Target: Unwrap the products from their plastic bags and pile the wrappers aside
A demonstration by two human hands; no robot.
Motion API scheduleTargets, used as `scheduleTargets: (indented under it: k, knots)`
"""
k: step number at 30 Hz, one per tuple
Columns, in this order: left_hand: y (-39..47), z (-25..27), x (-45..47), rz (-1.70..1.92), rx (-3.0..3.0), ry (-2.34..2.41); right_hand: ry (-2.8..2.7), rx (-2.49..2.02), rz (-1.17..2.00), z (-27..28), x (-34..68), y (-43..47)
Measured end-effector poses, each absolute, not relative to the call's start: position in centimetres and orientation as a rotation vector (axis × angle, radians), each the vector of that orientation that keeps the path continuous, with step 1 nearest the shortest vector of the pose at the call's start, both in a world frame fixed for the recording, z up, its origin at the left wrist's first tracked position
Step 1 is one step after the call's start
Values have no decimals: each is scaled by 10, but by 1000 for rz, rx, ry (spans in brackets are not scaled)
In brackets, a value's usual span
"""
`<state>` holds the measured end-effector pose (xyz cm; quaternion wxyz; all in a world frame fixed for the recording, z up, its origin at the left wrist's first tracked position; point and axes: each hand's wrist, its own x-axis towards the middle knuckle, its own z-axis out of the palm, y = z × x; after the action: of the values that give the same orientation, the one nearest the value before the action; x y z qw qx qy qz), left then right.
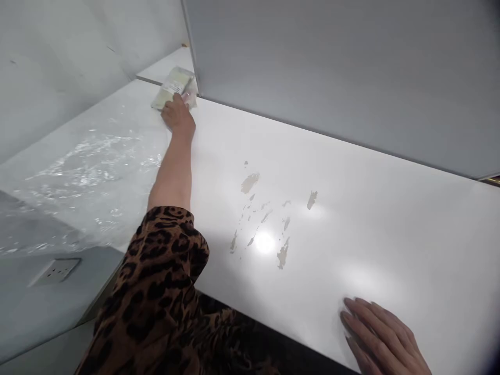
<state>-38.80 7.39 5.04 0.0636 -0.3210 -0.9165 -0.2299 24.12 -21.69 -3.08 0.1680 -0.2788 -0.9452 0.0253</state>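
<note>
My left hand [177,117] reaches to the far left of the white tabletop [344,156], its fingers bent onto the near edge of a clear plastic packet [172,86]. The packet has pale yellow-green contents and some print; what is inside cannot be made out. Beside those fingers, a small pinkish piece shows through clear plastic. Near the front edge at right, my right hand [380,336] rests on the tabletop, fingers stretched out, holding nothing.
Crumpled clear plastic sheeting [94,177] covers the left side. A grey upright panel [344,67] closes off the back. Worn patches [250,182] mark the tabletop. Low on the left is a wall socket [58,272]. A small orange-brown thing [185,45] lies behind the packet.
</note>
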Motion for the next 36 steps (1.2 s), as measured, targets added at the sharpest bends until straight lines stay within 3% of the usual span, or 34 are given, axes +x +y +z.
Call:
scheduleTargets:
  k: [6, 14, 19, 29, 36]
  knots:
    - [35, 18, -351, -597, -1075, -2805, -2692, -692, 197, -17, 217, -162]
    - [-28, 25, -163, -451, -1822, -2532, -2652, -677, 212, -14, 214, -165]
    - [-67, 22, -64, -477, -2155, -2319, -2558, -761, 414, -8, 206, -163]
    - [-90, 47, 0, -680, -2666, -2105, -1512, -1334, 685, 1, 218, -75]
    - [-44, 54, 1, -732, -2352, -2365, -980, -1435, 1132, 31, 205, -4]
